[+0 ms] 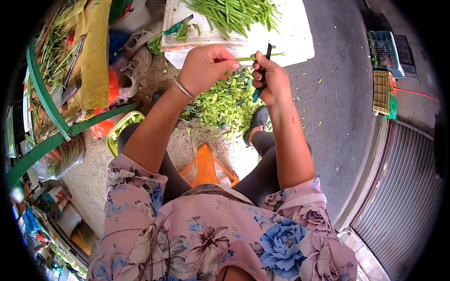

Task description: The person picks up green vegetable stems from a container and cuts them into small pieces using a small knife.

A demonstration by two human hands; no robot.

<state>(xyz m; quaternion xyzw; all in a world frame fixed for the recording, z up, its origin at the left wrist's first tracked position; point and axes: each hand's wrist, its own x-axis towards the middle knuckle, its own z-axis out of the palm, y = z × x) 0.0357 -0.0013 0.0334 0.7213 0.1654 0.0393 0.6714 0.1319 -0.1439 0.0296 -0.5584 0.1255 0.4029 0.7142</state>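
Observation:
My left hand (208,65) pinches one end of a thin green vegetable stem (245,59). The stem stretches across to my right hand (272,77), where the thumb lies against it. In my right fist is a small knife-like tool with a dark blade (269,49) and a green-wrapped end (256,95); its middle is hidden by the fingers. Beyond both hands, a bundle of long green stems (234,14) lies on a white board (295,33). Beneath my hands, chopped green pieces (225,105) are heaped on the ground.
An orange stool (205,166) shows between my legs. Left of it are a green-rimmed basket (112,136), worn shoes (136,70) and a green metal frame (47,100). A cleaver-like blade (71,91) rests beyond the frame. Crates (384,54) stand across the grey pavement, near a roller shutter (398,187).

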